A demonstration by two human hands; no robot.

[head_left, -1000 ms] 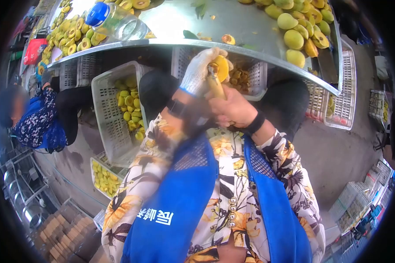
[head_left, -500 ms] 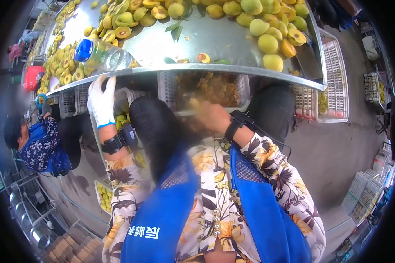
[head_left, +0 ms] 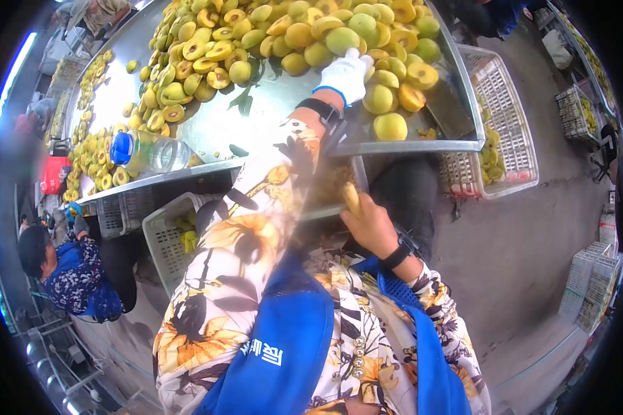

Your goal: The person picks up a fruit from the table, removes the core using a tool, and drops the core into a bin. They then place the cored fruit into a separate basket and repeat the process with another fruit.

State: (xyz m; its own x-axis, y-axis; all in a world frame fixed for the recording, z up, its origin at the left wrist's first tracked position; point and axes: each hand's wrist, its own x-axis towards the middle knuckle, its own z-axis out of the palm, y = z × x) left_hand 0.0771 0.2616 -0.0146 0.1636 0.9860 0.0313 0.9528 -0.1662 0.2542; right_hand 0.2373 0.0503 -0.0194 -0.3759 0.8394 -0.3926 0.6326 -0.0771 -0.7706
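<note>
My left hand, in a white glove with a blue cuff, reaches over the metal tray into the heap of yellow-green fruit. Its fingers are partly spread, with the tips against a green fruit; nothing shows held in it. Below the tray's front edge, my bare right hand is closed around a short, pale yellow-brown object that points up; whether it is a tool handle is unclear. Halved fruits with brown centres lie among whole ones.
A clear bottle with a blue cap lies near the tray's front edge. White crates stand below left and right. Another person sits at the left. More crates are stacked far right.
My left hand has gone from the tray's front edge up and right to the fruit heap. My right hand has moved slightly right and down, and the view has shifted.
</note>
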